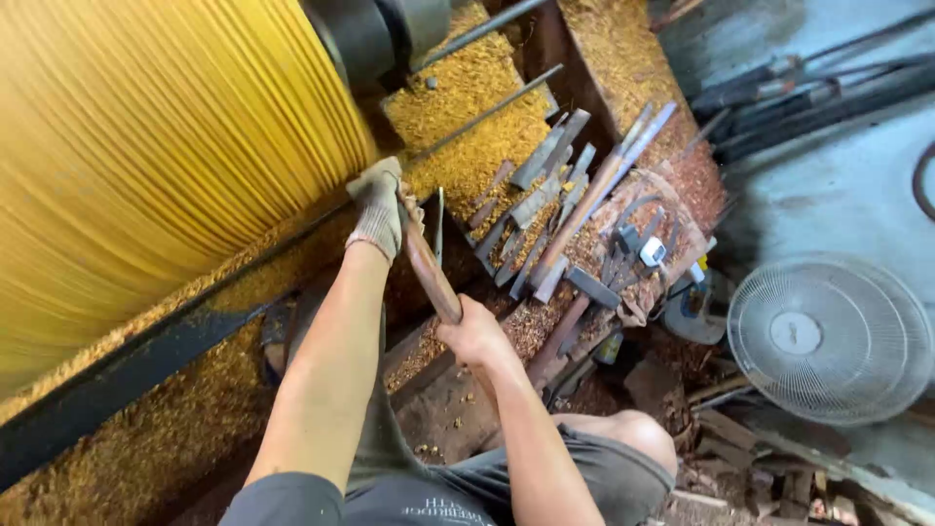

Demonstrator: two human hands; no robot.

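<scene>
Your left hand (378,206), in a worn cloth glove, is clenched around the front end of a long wooden-handled turning tool (429,270), pressing it down where it meets the dark tool rest (146,356). Your bare right hand (475,333) grips the same handle further back, fingers (458,321) wrapped tight around the wood. The tool runs straight between your two sets of fingers, tilted up toward the big yellow workpiece (146,146), which is blurred with spin just beyond your left fingers; the tool's tip is hidden behind the glove. Below your left fingers, yellow shavings (175,419) lie heaped along the rest. Just past your right fingers, on the far side, a row of chisels and steel blades (555,209) lies fanned out on a shaving-covered table (467,107). Well off to the right of both hands, a white fan (830,338) lies face-up on the floor.
</scene>
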